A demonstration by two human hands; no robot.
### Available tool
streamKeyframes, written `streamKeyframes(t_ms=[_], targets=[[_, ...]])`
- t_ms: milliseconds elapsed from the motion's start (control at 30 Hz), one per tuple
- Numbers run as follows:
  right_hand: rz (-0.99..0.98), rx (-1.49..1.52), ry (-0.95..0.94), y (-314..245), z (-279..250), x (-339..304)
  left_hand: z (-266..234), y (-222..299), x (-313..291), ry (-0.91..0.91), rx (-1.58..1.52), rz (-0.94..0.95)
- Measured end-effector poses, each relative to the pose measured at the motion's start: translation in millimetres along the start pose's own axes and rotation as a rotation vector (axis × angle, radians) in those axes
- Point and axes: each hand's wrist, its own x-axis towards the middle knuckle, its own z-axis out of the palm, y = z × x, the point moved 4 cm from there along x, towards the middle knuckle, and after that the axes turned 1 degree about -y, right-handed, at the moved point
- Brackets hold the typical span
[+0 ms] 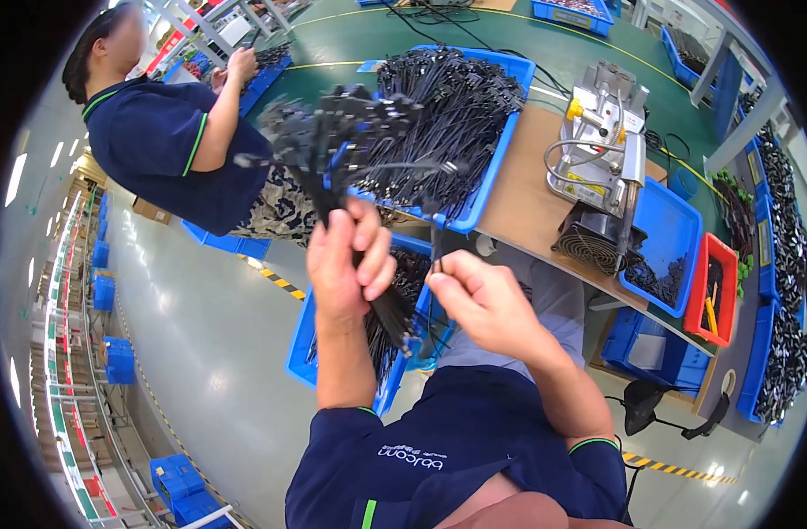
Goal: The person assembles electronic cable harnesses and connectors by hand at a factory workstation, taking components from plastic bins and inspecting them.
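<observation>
My left hand (343, 264) is closed around a thick bundle of black cables (333, 145). Their connector ends fan out above the fist, blurred by motion, and the tails hang below it. To the right of it, my right hand (483, 304) pinches a thin black cable (436, 242) between thumb and fingertips, connector end up. Just beyond both hands, a blue tray (498, 167) on the bench is heaped with similar black cables (447, 97). Under my left hand is a lower blue bin (299, 353) with more black cables, partly hidden by my arm and the bundle.
Right of the tray stands a metal bench machine (602, 132) with a black fan (593, 238). Beyond it are a shallow blue tray (681, 216) and a red bin (728, 273) holding a yellow-handled tool (711, 315). A co-worker (170, 150) stands at the left, hands at another blue tray.
</observation>
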Motion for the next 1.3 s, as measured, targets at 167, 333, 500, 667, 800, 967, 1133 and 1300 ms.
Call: streamKeyframes(t_ms=[167, 333, 500, 667, 800, 967, 1133, 1300], targets=[[0.086, 0.152, 0.049, 13.7, -4.9, 4.0, -12.0, 46.1, -1.3, -0.004, -0.041, 0.157], [0.095, 0.490, 0.181, 2.2, -26.2, 10.9, -34.8, 76.2, -16.5, -0.092, -0.095, 0.244], [0.118, 0.580, 0.368, 6.4, -46.8, 29.4, -57.0, 71.7, -25.2, -0.083, -0.115, 0.240], [0.058, 0.599, 0.451, 4.4, -59.9, 50.8, -73.5, 60.4, -24.2, -0.049, -0.122, 0.206], [0.058, 0.581, 0.490, 10.0, -64.3, 63.3, -83.2, 55.5, -20.7, -0.036, -0.143, 0.201], [0.053, 0.599, 0.515, 17.2, -67.1, 73.2, -94.1, 49.7, -13.6, -0.034, -0.161, 0.181], [0.099, 0.644, 0.494, 21.4, -66.1, 74.0, -102.2, 45.5, -8.0, -0.016, -0.172, 0.172], [0.134, 0.697, 0.474, 20.5, -63.3, 72.9, -106.3, 40.0, -0.6, -0.009, -0.176, 0.168]])
